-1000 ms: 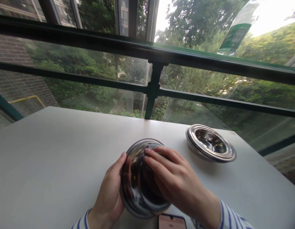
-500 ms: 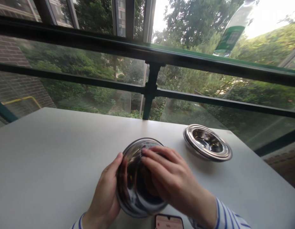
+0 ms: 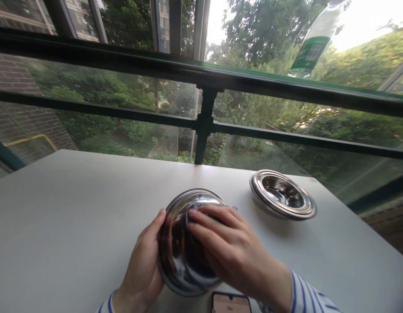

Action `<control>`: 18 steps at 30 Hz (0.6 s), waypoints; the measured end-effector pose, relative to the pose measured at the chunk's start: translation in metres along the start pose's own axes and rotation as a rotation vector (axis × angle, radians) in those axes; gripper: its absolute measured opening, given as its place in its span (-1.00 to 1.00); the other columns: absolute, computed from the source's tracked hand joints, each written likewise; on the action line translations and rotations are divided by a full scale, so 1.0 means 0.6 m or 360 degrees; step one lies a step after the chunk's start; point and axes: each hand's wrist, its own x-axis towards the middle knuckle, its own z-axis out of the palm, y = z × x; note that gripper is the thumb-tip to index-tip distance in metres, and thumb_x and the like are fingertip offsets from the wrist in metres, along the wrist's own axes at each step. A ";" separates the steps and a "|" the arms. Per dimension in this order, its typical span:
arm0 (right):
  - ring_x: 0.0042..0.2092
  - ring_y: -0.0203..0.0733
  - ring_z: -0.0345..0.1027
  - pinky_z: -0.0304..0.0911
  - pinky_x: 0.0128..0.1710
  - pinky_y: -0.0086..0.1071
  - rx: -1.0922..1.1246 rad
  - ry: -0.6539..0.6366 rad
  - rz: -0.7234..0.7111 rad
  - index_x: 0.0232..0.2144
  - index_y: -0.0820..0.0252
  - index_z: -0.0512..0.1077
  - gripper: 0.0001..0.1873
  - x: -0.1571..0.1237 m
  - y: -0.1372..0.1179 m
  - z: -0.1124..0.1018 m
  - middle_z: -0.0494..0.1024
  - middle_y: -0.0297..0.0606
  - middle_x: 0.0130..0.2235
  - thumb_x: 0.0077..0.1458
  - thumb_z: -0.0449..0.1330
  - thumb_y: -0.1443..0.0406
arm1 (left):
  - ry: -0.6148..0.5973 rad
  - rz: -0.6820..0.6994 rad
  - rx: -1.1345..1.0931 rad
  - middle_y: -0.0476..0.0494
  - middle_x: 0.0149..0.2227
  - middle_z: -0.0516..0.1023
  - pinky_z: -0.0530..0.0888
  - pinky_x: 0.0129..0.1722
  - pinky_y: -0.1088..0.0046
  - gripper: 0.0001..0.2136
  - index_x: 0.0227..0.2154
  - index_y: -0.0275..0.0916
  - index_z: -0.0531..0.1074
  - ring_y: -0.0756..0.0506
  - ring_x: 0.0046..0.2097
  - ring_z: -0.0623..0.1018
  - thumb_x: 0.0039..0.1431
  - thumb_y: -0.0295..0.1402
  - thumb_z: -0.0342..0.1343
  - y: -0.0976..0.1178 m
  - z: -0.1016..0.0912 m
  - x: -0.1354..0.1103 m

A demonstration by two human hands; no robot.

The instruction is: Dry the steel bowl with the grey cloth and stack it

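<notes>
A shiny steel bowl (image 3: 183, 256) is held tilted just above the white table (image 3: 74, 213), its outer bottom turned toward me. My left hand (image 3: 143, 266) grips its left rim, thumb up along the edge. My right hand (image 3: 229, 250) lies across the bowl's underside with fingers together and pressed flat; a dark edge shows at the fingertips, but I cannot make out whether something is under them. Both sleeves are white with blue stripes.
A stack of steel bowls (image 3: 282, 194) sits on the table at the right, near the far edge. A phone (image 3: 231, 303) lies at the near edge below the hands. Behind the table runs a dark railing (image 3: 204, 124) with glass panels.
My right hand has slid a little leftward over the bowl's underside. The bowl has turned slightly in my left hand. The view has shifted a little.
</notes>
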 end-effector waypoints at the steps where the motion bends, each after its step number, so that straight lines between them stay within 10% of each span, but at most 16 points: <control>1: 0.06 -0.09 0.15 0.19 -0.02 -0.19 0.0011 -0.0029 -0.0049 -0.05 0.30 0.32 -0.69 0.002 -0.004 0.000 0.35 -0.22 0.06 0.15 -0.03 0.38 | -0.0004 -0.0008 -0.0010 -0.23 -0.34 0.58 0.52 -0.30 0.36 -0.83 -0.33 -0.39 0.49 -0.16 -0.26 0.56 0.08 -0.44 0.03 0.001 0.000 0.000; 18: 0.04 -0.08 0.19 0.20 -0.04 -0.19 -0.0092 0.0030 0.0192 -0.06 0.30 0.31 -0.68 -0.008 0.011 0.006 0.38 -0.16 0.03 0.12 -0.01 0.42 | 0.0043 -0.0017 0.0005 -0.21 -0.40 0.59 0.52 -0.32 0.34 -0.77 -0.26 -0.36 0.50 -0.15 -0.31 0.57 0.12 -0.39 -0.01 0.006 0.002 0.000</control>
